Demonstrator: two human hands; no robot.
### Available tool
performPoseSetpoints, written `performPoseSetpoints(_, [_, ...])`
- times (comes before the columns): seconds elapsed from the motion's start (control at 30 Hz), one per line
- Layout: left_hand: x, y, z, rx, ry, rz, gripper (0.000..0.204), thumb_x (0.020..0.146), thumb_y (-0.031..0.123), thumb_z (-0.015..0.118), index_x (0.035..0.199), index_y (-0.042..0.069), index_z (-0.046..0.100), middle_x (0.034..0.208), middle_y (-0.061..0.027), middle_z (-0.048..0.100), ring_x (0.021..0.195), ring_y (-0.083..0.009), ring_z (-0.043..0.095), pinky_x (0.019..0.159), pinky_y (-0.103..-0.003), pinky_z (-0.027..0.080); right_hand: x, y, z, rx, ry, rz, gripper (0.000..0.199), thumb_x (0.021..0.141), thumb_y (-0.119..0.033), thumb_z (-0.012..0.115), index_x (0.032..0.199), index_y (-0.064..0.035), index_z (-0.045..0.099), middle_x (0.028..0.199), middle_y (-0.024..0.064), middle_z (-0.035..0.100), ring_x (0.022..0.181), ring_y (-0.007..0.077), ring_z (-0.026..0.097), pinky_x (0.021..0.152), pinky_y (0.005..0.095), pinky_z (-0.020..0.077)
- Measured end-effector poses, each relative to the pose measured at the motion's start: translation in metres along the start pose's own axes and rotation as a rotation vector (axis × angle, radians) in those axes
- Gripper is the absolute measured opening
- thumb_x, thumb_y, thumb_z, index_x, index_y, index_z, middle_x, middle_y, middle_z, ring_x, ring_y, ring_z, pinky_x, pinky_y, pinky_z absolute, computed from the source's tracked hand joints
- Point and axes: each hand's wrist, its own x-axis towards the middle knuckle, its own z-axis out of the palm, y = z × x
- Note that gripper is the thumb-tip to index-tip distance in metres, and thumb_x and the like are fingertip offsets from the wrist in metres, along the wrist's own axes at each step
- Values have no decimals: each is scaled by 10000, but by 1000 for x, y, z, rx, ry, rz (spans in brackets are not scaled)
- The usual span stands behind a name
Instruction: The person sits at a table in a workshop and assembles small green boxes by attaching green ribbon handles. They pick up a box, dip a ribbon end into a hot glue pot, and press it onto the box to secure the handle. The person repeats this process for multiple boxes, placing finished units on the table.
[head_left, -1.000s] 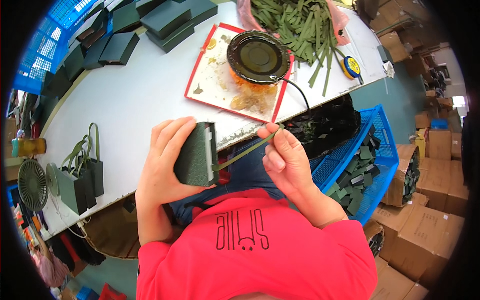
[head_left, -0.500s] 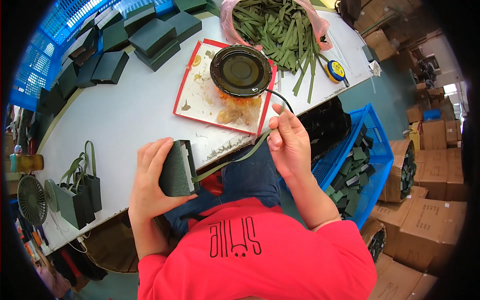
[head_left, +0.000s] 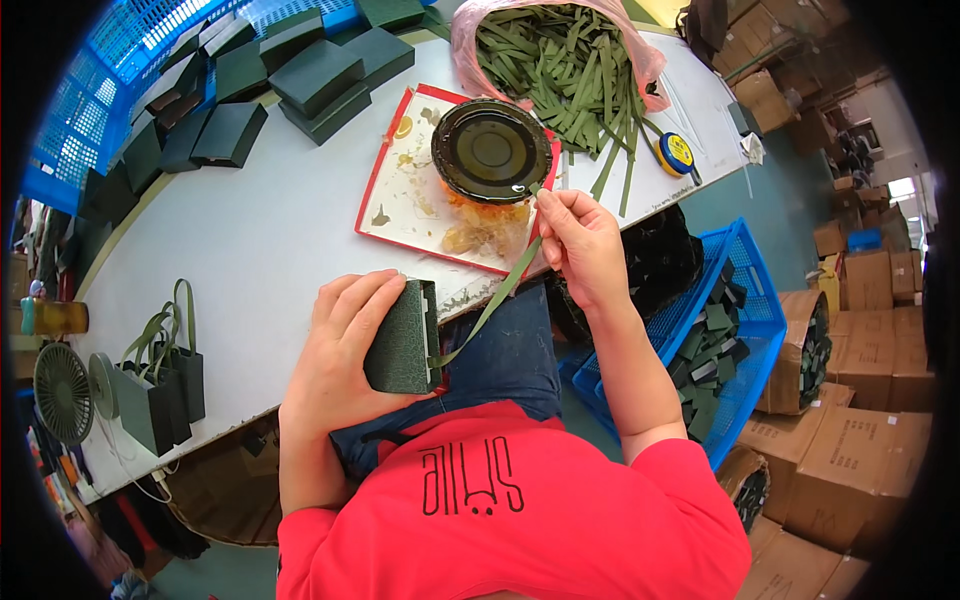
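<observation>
My left hand [head_left: 340, 350] is closed around a small dark green cardboard box [head_left: 405, 345], tilted above my lap at the table's front edge. A flat green ribbon [head_left: 490, 315] runs from the box's right side up to my right hand [head_left: 590, 245]. Thumb and fingers of that hand pinch the ribbon near its far end. That end is at the lower right rim of a round pot [head_left: 490, 150] of dark, glossy liquid; whether it dips in, I cannot tell. Under the pot lies a red-edged white board [head_left: 400, 215], smeared with amber residue.
A pink plastic bag [head_left: 655, 75] of loose green ribbons lies behind the pot, beside a round blue-yellow tin [head_left: 675, 153]. Dark green boxes [head_left: 318, 75] are piled far left. Bags with ribbon handles [head_left: 160, 395] stand left, near a fan [head_left: 63, 393]. A blue crate [head_left: 755, 290] sits right.
My right hand has moved forward and slightly left, bringing the ribbon's end to the pot's rim. My left hand has shifted right with the box.
</observation>
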Motion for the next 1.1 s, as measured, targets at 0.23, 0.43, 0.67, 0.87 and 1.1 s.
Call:
performPoseSetpoints(0.23, [0, 0, 2, -11, 1, 14, 924, 540, 248, 930, 1340, -9, 545, 1337, -153, 552, 1191, -379, 504, 998, -471, 454, 7, 3, 3, -5, 37, 68, 200, 934, -218, 722, 928, -35, 641, 672, -25, 574, 471, 26, 448, 421, 182, 319])
performPoseSetpoints(0.43, [-2, -1, 2, -5, -11, -8, 936, 537, 255, 934, 1345, -8, 541, 1346, -152, 546, 1199, -378, 500, 1003, -473, 450, 13, 4, -1, 44, -1, 121, 184, 931, -203, 709, 861, -67, 608, 666, -32, 537, 478, 34, 415, 436, 183, 316])
performPoseSetpoints(0.67, [-4, -4, 1, 5, 13, -16, 946, 532, 271, 939, 1342, -12, 542, 1345, -153, 545, 1199, -378, 501, 1003, -472, 450, -2, -2, 1, 122, 51, 53, 153, 946, -162, 682, 879, -59, 591, 688, -22, 526, 509, 41, 416, 466, 196, 334])
performPoseSetpoints(0.87, [-2, -7, 0, -99, 45, 29, 997, 520, 237, 943, 1380, -12, 504, 1345, -159, 545, 1211, -389, 496, 998, -467, 455, -44, 3, 11, 33, -99, -54, 139, 967, -164, 662, 929, -42, 608, 731, -10, 571, 529, 40, 454, 476, 194, 340])
performPoseSetpoints(1.1, [-2, -6, -1, -242, 10, 85, 1062, 495, 194, 935, 1426, 22, 455, 1394, -134, 536, 1219, -383, 498, 1006, -454, 462, -60, -9, 41, -126, -498, 360, 160, 958, -182, 694, 922, -45, 621, 739, -65, 580, 591, -2, 462, 503, 181, 334])
